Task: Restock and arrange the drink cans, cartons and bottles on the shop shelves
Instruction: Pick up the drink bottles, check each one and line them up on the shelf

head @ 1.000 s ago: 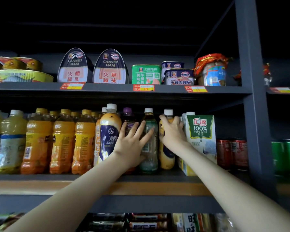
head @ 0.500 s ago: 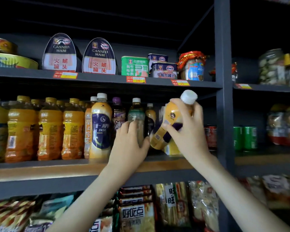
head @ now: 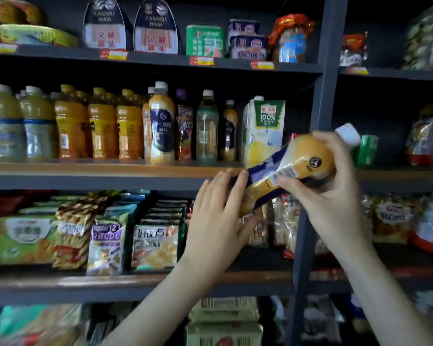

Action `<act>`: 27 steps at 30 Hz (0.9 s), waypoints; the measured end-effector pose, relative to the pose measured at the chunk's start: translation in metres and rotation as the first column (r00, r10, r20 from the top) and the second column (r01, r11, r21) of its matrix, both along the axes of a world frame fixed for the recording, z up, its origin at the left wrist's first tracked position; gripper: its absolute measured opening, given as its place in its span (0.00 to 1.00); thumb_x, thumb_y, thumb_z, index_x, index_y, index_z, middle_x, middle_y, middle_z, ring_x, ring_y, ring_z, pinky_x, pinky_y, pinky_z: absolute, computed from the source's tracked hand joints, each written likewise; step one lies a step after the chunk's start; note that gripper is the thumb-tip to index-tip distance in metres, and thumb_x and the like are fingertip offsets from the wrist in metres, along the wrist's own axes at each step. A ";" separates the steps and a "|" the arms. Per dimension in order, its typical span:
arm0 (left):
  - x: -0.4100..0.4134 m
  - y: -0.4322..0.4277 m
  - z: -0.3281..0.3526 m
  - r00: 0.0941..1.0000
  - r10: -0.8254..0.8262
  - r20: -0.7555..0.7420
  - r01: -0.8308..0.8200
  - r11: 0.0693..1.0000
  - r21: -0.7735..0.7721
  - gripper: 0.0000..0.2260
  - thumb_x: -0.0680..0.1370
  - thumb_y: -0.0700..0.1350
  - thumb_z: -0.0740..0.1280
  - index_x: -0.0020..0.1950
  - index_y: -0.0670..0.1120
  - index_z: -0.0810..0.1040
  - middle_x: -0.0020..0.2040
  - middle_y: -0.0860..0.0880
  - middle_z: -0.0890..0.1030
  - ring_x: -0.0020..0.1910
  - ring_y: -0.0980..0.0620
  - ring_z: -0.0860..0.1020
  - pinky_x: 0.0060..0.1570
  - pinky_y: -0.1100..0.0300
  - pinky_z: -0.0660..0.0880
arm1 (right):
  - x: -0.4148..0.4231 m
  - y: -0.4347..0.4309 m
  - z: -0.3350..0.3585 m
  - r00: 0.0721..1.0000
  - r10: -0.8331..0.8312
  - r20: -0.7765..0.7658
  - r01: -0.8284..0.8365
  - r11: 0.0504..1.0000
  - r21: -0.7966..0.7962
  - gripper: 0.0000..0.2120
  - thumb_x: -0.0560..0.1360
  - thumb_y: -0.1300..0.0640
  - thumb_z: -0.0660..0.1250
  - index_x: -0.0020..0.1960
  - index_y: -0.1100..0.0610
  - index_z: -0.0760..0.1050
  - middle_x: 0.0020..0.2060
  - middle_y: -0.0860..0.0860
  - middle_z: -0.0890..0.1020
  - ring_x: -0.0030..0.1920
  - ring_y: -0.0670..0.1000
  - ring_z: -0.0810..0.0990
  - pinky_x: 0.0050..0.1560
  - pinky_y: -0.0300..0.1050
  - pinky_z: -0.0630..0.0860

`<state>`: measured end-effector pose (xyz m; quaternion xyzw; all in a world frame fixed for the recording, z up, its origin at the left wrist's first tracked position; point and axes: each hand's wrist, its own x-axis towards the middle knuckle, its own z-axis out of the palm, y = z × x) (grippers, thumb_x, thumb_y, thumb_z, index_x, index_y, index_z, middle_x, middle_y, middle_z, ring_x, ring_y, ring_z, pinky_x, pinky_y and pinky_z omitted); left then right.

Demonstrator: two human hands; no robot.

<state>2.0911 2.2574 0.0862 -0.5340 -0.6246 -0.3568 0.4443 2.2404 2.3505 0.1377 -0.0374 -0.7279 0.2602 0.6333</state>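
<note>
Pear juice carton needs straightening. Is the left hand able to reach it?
Probably: the left hand is open just below the carton, though the bottle the right hand holds crosses its base.

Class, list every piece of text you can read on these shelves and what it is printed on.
"100%": juice carton.
"CANNED HAM", faint: left ham tin, right ham tin.
"12": purple snack bag.
Price tags, bottle labels, held bottle: too blurred to read.

The drinks shelf (head: 85, 171) before me carries upright bottles (head: 128, 131) and one juice carton (head: 264, 126); upper shelf (head: 160, 58): tins (head: 204, 41); lower shelf (head: 60, 283): snack packets (head: 155, 245).
</note>
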 end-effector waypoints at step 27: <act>0.081 -0.179 -0.202 -0.115 0.332 0.936 0.725 0.672 -0.149 0.20 0.69 0.62 0.69 0.50 0.48 0.79 0.47 0.47 0.84 0.48 0.51 0.83 0.55 0.55 0.79 | 0.057 -0.122 -0.317 0.693 -0.022 0.721 -0.258 0.926 0.276 0.27 0.75 0.59 0.69 0.71 0.61 0.66 0.70 0.55 0.70 0.75 0.52 0.62 0.77 0.51 0.54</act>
